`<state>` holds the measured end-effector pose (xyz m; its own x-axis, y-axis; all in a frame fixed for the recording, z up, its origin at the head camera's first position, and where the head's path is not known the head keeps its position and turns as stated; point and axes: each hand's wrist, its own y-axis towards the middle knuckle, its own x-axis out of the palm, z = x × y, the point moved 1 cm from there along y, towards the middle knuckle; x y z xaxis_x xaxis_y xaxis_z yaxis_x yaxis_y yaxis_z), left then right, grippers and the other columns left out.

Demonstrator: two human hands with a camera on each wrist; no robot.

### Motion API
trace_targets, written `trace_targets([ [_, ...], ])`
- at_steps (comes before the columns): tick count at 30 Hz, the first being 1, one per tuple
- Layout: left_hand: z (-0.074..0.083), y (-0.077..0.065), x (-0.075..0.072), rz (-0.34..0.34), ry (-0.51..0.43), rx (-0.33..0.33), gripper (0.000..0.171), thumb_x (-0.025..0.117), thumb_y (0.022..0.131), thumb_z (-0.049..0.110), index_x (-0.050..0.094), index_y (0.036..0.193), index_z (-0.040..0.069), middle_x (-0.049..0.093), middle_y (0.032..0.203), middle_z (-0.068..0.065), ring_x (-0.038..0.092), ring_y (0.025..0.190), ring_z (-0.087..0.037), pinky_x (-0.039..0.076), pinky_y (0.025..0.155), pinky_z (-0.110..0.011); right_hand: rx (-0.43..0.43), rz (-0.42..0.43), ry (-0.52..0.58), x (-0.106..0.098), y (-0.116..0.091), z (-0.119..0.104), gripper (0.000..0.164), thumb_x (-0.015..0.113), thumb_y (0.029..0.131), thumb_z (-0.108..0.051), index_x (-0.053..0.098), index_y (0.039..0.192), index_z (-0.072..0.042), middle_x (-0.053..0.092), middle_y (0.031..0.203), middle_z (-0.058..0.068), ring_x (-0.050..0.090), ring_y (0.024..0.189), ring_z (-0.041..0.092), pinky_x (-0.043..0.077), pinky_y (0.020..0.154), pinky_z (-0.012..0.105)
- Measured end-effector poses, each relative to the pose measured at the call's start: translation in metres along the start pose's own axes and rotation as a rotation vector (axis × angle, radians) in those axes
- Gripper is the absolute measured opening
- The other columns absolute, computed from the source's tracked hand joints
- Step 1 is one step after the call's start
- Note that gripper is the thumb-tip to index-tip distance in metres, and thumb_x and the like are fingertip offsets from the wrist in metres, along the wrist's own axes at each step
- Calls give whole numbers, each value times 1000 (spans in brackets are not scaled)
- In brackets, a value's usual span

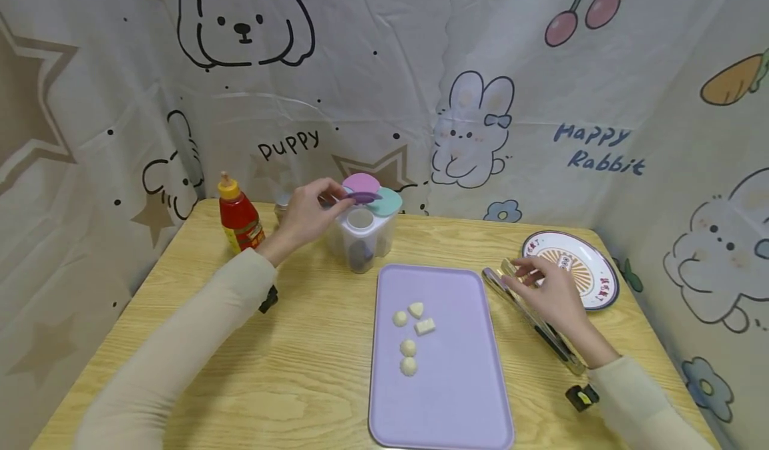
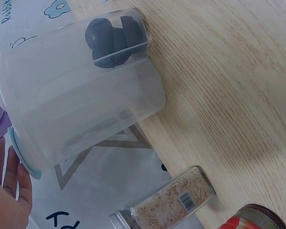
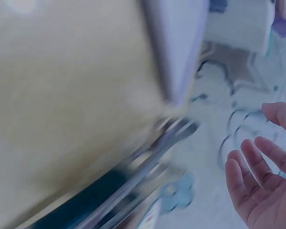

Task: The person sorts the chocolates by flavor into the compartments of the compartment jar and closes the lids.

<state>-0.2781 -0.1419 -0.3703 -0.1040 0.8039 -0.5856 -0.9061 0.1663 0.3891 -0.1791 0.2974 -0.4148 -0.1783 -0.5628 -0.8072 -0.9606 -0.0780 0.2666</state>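
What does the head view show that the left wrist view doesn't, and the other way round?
Only the head view: the tray with pale pieces on it, the plate, the tongs and the right hand.

Only the left wrist view: the barcode on the jar.

Both: the left hand, purple lid, container, red bottle, table, and the jar, partly hidden in the head view.

2 arms (image 1: 186, 343) extend forward, left hand (image 1: 308, 211) pinching, right hand (image 1: 554, 291) loosely curved, thumb (image 3: 279, 114) apart.
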Motion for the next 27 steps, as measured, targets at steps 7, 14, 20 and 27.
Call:
trace_targets([
  [7, -2, 0, -1, 20, 9, 34, 18, 80, 95, 19, 72, 104, 5, 78, 105, -13, 70, 90, -26, 55, 79, -31, -104, -2, 107, 24, 43, -45, 35, 81, 95, -25, 73, 123, -7, 77, 101, 13, 73, 87, 27, 56, 68, 24],
  [14, -2, -1, -1, 22, 13, 45, 18, 80, 95, 19, 72, 103, 5, 77, 104, -14, 69, 90, -27, 56, 80, -34, -237, -52, 221, 46, 84, -84, 34, 80, 96, -21, 72, 126, -6, 75, 110, 16, 71, 101, 29, 63, 83, 41],
  [20, -3, -2, -2, 24, 37, 79, 18, 80, 95, 16, 72, 104, 3, 76, 104, -15, 71, 93, -29, 59, 86, -41, -379, -108, 302, 60, 114, -121, 33, 78, 96, -15, 72, 126, -5, 75, 117, 16, 69, 107, 32, 62, 90, 50],
  [27, -5, -6, -2, 5, 61, 121, 18, 80, 95, 15, 72, 105, 2, 75, 105, -15, 70, 96, -29, 61, 90, -44, -517, -134, 241, 76, 136, -156, 30, 81, 94, -16, 74, 121, -6, 73, 111, 13, 70, 105, 28, 62, 91, 48],
])
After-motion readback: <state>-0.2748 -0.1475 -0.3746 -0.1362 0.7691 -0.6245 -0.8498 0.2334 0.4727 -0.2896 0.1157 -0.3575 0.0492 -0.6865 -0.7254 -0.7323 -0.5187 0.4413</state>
